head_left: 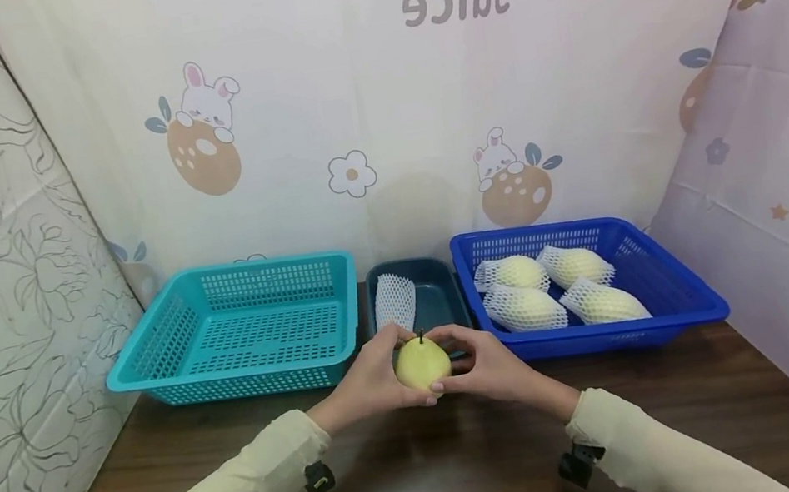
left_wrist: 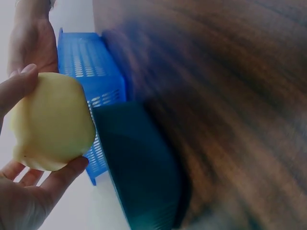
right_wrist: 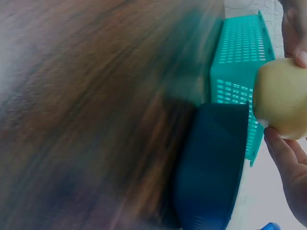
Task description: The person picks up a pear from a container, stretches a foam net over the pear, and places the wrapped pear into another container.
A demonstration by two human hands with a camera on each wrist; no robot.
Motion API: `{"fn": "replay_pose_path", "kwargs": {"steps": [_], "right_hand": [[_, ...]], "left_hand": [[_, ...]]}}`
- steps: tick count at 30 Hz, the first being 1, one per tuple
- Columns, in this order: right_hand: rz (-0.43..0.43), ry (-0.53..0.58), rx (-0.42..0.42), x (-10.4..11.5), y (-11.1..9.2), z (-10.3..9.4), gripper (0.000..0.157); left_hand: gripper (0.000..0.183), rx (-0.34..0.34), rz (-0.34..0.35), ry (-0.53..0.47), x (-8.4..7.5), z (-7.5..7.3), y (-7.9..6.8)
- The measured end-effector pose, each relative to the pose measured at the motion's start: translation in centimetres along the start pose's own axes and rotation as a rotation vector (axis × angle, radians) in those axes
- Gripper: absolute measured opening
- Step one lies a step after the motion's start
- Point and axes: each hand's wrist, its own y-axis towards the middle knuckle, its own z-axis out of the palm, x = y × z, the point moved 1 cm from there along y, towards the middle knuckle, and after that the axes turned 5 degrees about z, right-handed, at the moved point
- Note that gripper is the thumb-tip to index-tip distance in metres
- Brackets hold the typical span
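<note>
A bare yellow-green pear (head_left: 422, 366) with a dark stem is held up over the near side of the small dark tray. My left hand (head_left: 375, 373) grips it from the left, thumb low in front and fingers behind. From the right, my right hand (head_left: 488, 363) holds the same pear, its thumb tip near the left one. The left wrist view shows the pear (left_wrist: 55, 122) between thumb and fingers (left_wrist: 60, 184). In the right wrist view, fingers (right_wrist: 285, 155) touch the underside of the pear (right_wrist: 282, 98). A white foam net (head_left: 395, 300) lies in the tray.
The dark teal tray (head_left: 440, 298) stands between a turquoise basket (head_left: 343, 312) on the left and a blue basket (head_left: 682, 298) on the right. Several net-wrapped pears (head_left: 524, 307) lie in the blue basket. Behind them hangs a printed curtain (head_left: 374, 97). Below is a dark wooden table (head_left: 428, 485).
</note>
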Motion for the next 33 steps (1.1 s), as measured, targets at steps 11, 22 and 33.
{"fn": "replay_pose_path", "kwargs": {"steps": [11,22,33], "right_hand": [[-0.019,-0.031,0.039,-3.4,-0.4,0.8,0.057],[0.009,-0.037,0.068,-1.5,-1.3,1.7,0.054],[0.024,-0.047,0.107,-4.8,-0.7,2.2,0.058]], "left_hand": [[0.067,0.059,-0.031,-0.04,1.2,2.1,-1.1],[0.065,0.104,-0.085,0.001,2.0,3.0,-1.7],[0.066,0.137,-0.103,0.017,2.7,3.4,-2.1]]}}
